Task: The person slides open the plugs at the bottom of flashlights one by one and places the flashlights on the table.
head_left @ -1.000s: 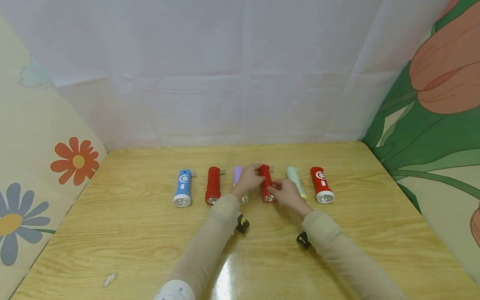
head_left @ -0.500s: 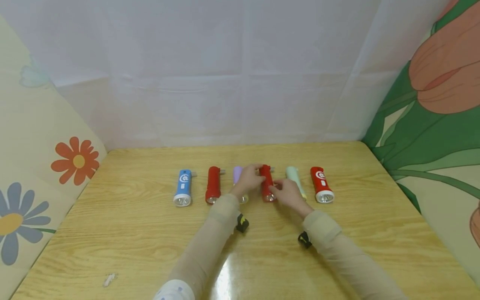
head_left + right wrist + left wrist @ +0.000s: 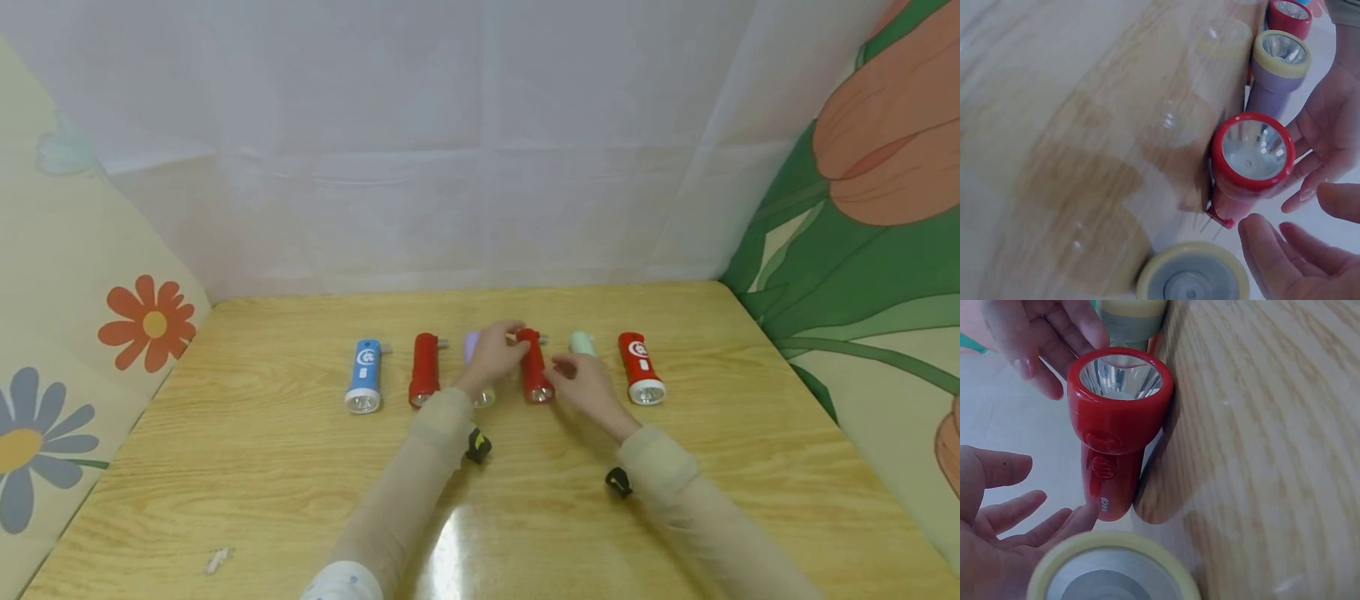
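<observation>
A red flashlight (image 3: 534, 367) lies on the table with its lens toward me and plug prongs out at its far right side. Beside its left edge is my left hand (image 3: 495, 354); in the left wrist view the fingers of this hand (image 3: 1007, 519) are loosely extended, one tip right at the barrel. My right hand (image 3: 588, 383) is just right of the lens end, fingers loosely bent and holding nothing. It covers much of a mint green flashlight (image 3: 582, 342). A purple flashlight (image 3: 471, 343) is partly hidden behind my left hand.
The row also holds a blue flashlight (image 3: 363, 375) and a dark red one (image 3: 424, 367) on the left, and a red-and-white flashlight (image 3: 642, 367) on the right. A white cloth (image 3: 450, 208) hangs behind the wooden table (image 3: 262, 467).
My right hand has drawn back slightly to the right, off the red flashlight, and now covers more of the mint green one. My left hand stays about where it was.
</observation>
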Tool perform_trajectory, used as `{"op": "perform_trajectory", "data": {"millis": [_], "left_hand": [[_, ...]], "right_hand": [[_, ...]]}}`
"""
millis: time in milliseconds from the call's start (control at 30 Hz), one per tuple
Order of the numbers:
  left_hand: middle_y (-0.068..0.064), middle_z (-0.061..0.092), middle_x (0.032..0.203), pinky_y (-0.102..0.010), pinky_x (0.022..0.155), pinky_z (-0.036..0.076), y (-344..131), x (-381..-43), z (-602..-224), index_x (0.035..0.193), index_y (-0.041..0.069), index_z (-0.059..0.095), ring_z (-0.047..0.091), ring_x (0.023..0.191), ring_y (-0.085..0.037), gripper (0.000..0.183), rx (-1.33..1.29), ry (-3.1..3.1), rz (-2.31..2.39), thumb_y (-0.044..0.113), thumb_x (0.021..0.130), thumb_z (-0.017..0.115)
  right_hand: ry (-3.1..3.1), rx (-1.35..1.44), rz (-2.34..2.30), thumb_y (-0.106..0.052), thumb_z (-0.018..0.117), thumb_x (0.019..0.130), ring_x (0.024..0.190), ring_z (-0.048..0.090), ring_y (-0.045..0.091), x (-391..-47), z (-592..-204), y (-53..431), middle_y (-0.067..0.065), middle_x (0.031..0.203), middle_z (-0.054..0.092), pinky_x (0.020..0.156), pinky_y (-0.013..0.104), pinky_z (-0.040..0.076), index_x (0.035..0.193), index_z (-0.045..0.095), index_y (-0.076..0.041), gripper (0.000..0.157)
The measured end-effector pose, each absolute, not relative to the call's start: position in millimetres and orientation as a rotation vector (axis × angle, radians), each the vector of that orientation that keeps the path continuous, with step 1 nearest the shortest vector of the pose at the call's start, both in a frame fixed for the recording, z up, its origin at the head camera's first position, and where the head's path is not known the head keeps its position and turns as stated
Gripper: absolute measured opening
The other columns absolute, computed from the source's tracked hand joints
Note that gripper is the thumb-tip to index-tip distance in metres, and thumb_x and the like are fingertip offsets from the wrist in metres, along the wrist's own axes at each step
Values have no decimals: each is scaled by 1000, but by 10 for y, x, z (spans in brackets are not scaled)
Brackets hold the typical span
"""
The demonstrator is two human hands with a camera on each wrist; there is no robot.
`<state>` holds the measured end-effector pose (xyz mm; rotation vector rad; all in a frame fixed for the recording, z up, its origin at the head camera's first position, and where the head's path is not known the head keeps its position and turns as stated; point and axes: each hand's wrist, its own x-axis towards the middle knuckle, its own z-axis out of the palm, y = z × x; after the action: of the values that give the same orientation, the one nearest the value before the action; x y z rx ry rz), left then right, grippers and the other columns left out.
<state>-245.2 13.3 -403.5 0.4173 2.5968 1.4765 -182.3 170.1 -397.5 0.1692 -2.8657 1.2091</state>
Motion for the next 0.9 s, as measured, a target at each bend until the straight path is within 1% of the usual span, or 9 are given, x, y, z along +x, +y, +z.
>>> {"op": "perform_trajectory", "data": {"millis": [167, 300, 500, 600, 767, 900], "left_hand": [[-15, 58, 115, -27, 75, 50, 151, -2446, -3997, 123, 0, 52, 58, 97, -25, 38, 478, 2630, 1480, 10, 87, 59], [-15, 60, 111, -26, 74, 50, 179, -2442, -3993, 122, -1, 53, 59, 94, -24, 37, 511, 2635, 1474, 9, 87, 59], [-14, 61, 109, -24, 71, 51, 234, -2452, -3997, 121, 1, 54, 60, 93, -24, 36, 501, 2630, 1490, 9, 86, 61], [-14, 61, 108, -25, 71, 51, 263, -2443, -3979, 120, 2, 55, 60, 92, -24, 36, 506, 2637, 1480, 10, 86, 61], [-13, 60, 110, -26, 74, 49, 303, -2419, -3935, 122, 5, 55, 58, 94, -23, 36, 520, 2651, 1453, 12, 87, 59], [-13, 59, 110, -28, 76, 48, 320, -2411, -3897, 122, 6, 54, 57, 94, -23, 36, 526, 2641, 1464, 11, 87, 59]], "right_hand": [[-2807, 218, 1216, -11, 62, 84, 88, 61, 30, -1769, -3916, 1785, 20, 98, 64, 78, 41, 49, 110, 60, 8, 32], [-2792, 212, 1181, -11, 64, 83, 87, 61, 30, -1724, -3866, 1860, 20, 99, 64, 75, 41, 50, 110, 61, 7, 33], [-2753, 216, 1120, -11, 69, 79, 82, 62, 30, -1658, -3810, 1981, 20, 95, 65, 71, 41, 50, 105, 64, 4, 30], [-2745, 205, 1103, -12, 69, 79, 81, 62, 30, -1625, -3803, 2056, 19, 94, 65, 69, 40, 50, 103, 64, 3, 29], [-2754, 196, 1101, -12, 67, 81, 82, 61, 30, -1552, -3807, 2200, 20, 96, 63, 67, 40, 50, 107, 63, 3, 30], [-2757, 199, 1083, -11, 66, 82, 81, 60, 30, -1511, -3813, 2297, 21, 96, 63, 67, 39, 49, 108, 62, 5, 31]]}}
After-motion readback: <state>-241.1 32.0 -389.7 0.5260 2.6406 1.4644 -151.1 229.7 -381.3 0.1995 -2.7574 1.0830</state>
